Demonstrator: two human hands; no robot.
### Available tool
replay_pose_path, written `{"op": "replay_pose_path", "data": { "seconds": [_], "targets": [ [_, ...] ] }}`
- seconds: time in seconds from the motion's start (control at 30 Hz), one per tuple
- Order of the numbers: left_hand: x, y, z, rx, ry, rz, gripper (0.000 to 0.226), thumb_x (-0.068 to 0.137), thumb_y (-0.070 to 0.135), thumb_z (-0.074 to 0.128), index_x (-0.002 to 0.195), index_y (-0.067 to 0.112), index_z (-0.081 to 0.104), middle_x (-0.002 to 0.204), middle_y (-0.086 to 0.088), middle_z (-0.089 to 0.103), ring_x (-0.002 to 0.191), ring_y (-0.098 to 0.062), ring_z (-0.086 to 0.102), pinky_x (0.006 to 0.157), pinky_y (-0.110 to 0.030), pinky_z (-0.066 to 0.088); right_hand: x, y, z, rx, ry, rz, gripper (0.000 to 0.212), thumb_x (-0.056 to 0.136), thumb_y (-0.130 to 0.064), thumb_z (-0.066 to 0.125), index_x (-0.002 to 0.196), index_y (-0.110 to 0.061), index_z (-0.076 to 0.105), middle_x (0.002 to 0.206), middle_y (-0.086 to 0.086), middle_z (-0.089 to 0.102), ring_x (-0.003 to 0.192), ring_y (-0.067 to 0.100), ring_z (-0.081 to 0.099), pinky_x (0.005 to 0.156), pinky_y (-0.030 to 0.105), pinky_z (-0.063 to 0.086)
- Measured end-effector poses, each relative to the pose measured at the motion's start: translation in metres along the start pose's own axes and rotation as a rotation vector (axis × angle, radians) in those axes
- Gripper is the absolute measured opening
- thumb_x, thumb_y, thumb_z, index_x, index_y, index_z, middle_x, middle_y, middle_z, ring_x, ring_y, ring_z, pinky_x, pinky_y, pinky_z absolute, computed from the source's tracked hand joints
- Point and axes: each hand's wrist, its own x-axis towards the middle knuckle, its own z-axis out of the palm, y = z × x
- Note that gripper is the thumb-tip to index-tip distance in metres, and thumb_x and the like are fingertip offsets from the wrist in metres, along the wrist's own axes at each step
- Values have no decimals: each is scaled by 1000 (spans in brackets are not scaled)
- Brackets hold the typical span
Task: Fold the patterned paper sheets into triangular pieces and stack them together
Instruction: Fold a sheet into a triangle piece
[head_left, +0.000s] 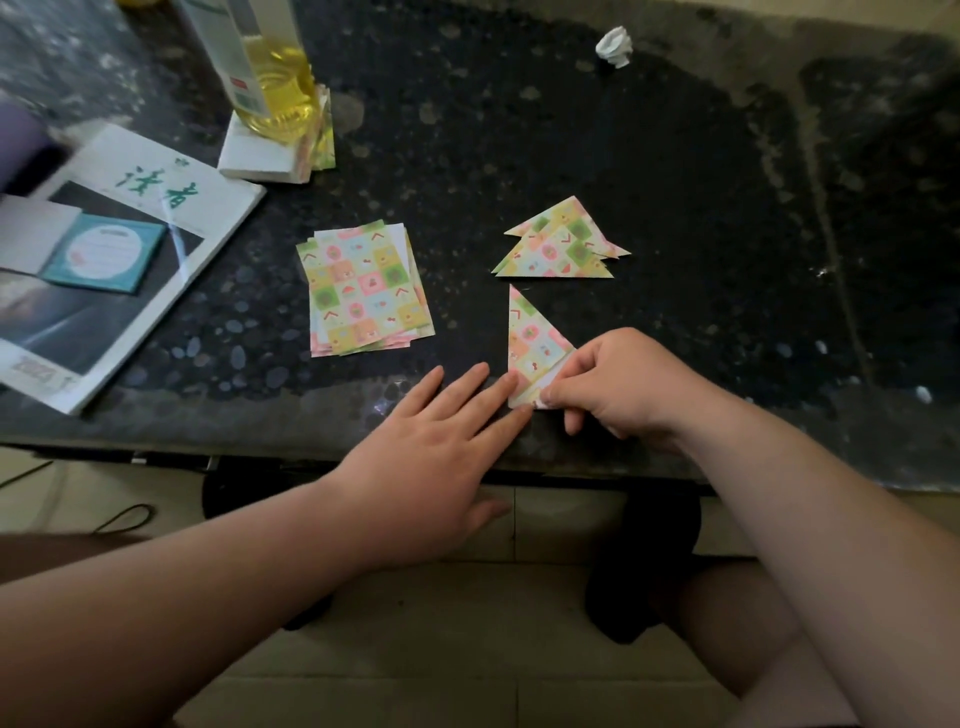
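While the half-folded sheet (535, 348) lies at the near edge of the table (675, 208), just below the pile of finished triangles (561, 241) and right of the stack of unfolded sheets (366, 288), the left hand (431, 441) lies flat. Its fingers are straight, tips on the lower left corner, likely pinning it. Right hand (618, 384), fingers curled, pinches the bottom flap, probably setting the crease.
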Motion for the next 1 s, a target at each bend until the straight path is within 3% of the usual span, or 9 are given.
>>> {"op": "replay_pose_path", "data": {
  "seconds": [0.1, 0.27, 0.47, 0.63, 0.8, 0.9, 0.93, 1.0],
  "targets": [
    [1, 2, 2, 13, 19, 4, 92, 94, 68, 42, 164, 21, 5, 172, -4, -3, 158, -28, -3, 127, -52, 5, 1, -3, 1, 11, -1, 32, 13, 89, -18, 76, 77, -12, 77, 61, 6, 72, 34, 9, 42, 40, 23, 34],
    [-1, 3, 4, 17, 11, 0, 96, 95, 67, 45, 164, 19, -1, 171, -5, -10, 158, -28, -9, 127, -53, 2, 2, -5, 3, 29, 26, 56, 13, 87, -17, 76, 76, -11, 77, 60, 6, 71, 37, 11, 43, 41, 24, 34],
    [0, 2, -4, 62, -110, 7, 101, 98, 65, 41, 157, 21, -28, 163, -3, -36, 151, -26, -32, 125, -51, -13, 1, -6, 5, 39, 53, 79, 12, 87, -13, 73, 77, -9, 78, 58, 6, 70, 42, 15, 45, 41, 25, 36],
    [-1, 4, -7, 75, -139, -5, 100, 99, 63, 40, 157, 18, -27, 162, -4, -38, 150, -27, -33, 125, -52, -14, 3, -5, 6, 33, 70, 72, 15, 88, -13, 71, 75, -9, 77, 58, 5, 71, 40, 14, 46, 42, 25, 38],
    [-11, 23, -5, 13, -95, -74, 92, 99, 50, 42, 161, 8, -10, 167, -14, -24, 155, -32, -20, 126, -52, -6, 2, -4, 7, 57, 75, 48, 17, 88, -11, 71, 72, -11, 76, 59, 6, 70, 39, 15, 43, 40, 24, 37],
    [-20, 35, 3, 17, -50, -56, 86, 83, 44, 51, 154, -2, 36, 164, -23, 26, 153, -39, 26, 121, -55, 27, 2, -3, 7, 52, 78, 38, 18, 87, -9, 69, 71, -10, 75, 58, 7, 70, 41, 16, 43, 41, 23, 37],
    [-22, 37, 7, 8, -33, -59, 88, 79, 45, 56, 151, -3, 41, 161, -24, 34, 150, -39, 33, 119, -55, 32, 3, -2, 7, 48, 81, 34, 18, 87, -8, 68, 70, -10, 74, 58, 6, 70, 42, 17, 44, 41, 23, 37],
    [-24, 41, 12, 20, -39, -58, 92, 79, 47, 60, 151, -4, 34, 161, -24, 31, 150, -40, 30, 120, -56, 29, 3, -2, 7, 49, 76, 31, 16, 87, -8, 67, 74, -9, 75, 59, 6, 71, 42, 18, 44, 42, 23, 38]
  ]
}}
